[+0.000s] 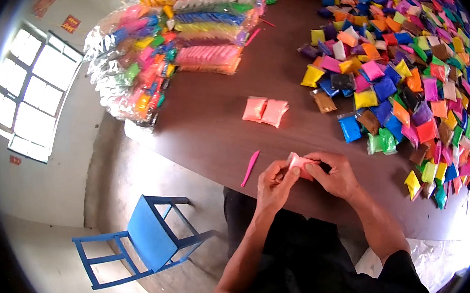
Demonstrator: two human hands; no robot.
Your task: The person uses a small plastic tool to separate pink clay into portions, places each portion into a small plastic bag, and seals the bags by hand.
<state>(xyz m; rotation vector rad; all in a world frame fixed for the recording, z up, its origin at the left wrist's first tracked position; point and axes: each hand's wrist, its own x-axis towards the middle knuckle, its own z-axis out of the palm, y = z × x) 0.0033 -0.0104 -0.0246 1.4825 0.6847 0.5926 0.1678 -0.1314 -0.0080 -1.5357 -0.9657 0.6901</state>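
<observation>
Between my two hands, near the table's front edge, is a small pink packet that looks like a modelling clay pouch. My left hand pinches its left side, the fingers curled in. On the other side, the thumb and fingers of my right hand are closed on the same packet. Part of it is hidden behind my thumbs. To the left of my hands lies a bright pink plastic modelling tool. Farther up the table, two more pink packets lie side by side, touching.
Many loose coloured packets are heaped along the right of the brown table. Clear bags of sorted packets are stacked at the back left. On the floor to the left is a blue chair, near a window.
</observation>
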